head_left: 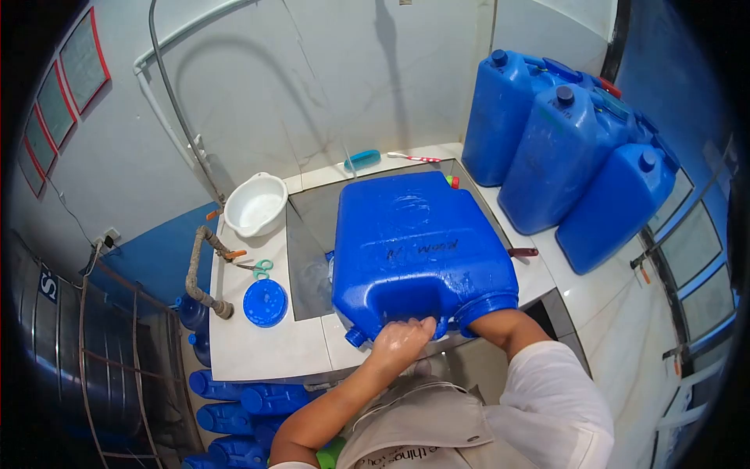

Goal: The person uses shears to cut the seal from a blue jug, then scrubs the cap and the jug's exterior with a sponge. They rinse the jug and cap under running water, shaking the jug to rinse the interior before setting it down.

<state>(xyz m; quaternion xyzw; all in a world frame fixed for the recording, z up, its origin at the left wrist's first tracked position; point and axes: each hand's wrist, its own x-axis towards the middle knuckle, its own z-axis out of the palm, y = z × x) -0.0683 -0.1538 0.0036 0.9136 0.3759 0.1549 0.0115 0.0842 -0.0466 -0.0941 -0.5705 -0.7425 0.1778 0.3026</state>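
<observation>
A big blue water jug lies on its side across the sink, wet and with handwriting on its upper face. My left hand is closed round the jug's handle at its near end, beside a small capped spout. My right forearm goes into the jug's wide mouth, so my right hand is hidden inside it. A round blue lid rests on the tiled counter to the left, next to green-handled scissors.
Several blue jugs stand on the right, and more blue containers sit below the counter. A white basin, a teal brush and a red-and-white toothbrush lie round the sink. A pipe rises at left.
</observation>
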